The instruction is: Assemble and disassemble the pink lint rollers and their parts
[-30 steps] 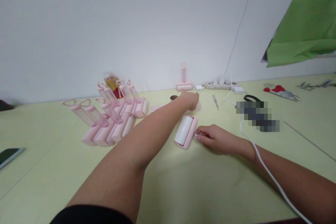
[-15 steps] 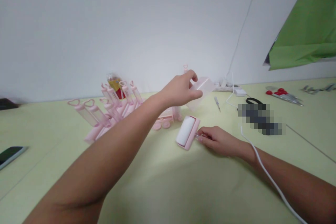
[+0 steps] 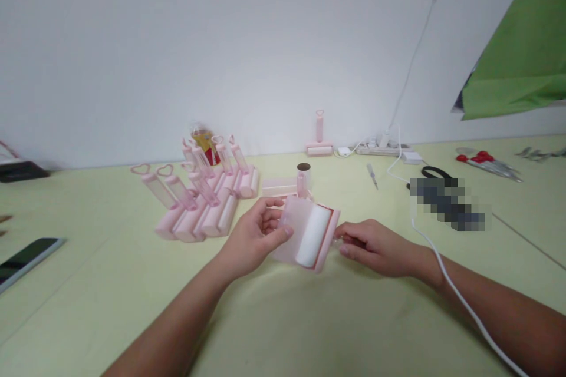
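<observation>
A pink lint roller [image 3: 315, 237] with a white roll lies on the pale green table [image 3: 309, 318] in front of me. My right hand [image 3: 369, 245] is closed on its handle at the roller's right end. A translucent pink cover [image 3: 293, 230] is pinched in my left hand [image 3: 255, 235] and held against the left side of the roll.
Several finished pink rollers with heart handles [image 3: 203, 200] lie in rows at left. A small roll core [image 3: 303, 172] and loose pink parts [image 3: 279, 186] sit behind. One roller [image 3: 319, 140] stands by the wall. Screwdriver [image 3: 372, 175], white cable [image 3: 446, 283], scissors [image 3: 484, 162] right; phone [image 3: 26, 256] far left.
My left hand reached to the far side of the table, picked up the translucent cover, and brought it back down to the roller. My right hand stayed on the handle.
</observation>
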Action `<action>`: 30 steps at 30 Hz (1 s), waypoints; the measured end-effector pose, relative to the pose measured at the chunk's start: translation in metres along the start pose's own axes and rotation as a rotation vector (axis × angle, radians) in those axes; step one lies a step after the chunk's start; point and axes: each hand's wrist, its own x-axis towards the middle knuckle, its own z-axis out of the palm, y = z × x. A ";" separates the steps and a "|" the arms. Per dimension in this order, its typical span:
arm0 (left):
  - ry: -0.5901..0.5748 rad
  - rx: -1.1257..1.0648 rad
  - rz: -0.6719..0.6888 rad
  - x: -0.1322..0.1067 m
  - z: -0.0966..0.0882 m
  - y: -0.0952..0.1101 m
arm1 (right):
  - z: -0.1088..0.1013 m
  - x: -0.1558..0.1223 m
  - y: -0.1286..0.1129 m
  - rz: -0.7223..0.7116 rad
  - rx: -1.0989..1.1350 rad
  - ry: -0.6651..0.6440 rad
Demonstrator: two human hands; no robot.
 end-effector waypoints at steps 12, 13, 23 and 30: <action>-0.070 -0.138 -0.017 0.000 0.008 -0.013 | -0.001 -0.001 -0.004 0.017 -0.071 -0.029; -0.069 -0.136 -0.018 0.000 0.008 -0.014 | -0.001 -0.001 -0.004 0.022 -0.071 -0.030; -0.087 -0.181 -0.045 0.001 0.008 -0.023 | 0.001 0.000 -0.004 0.023 0.004 -0.061; -0.084 -0.210 -0.102 0.003 0.010 -0.029 | 0.002 0.002 -0.006 0.041 0.017 -0.075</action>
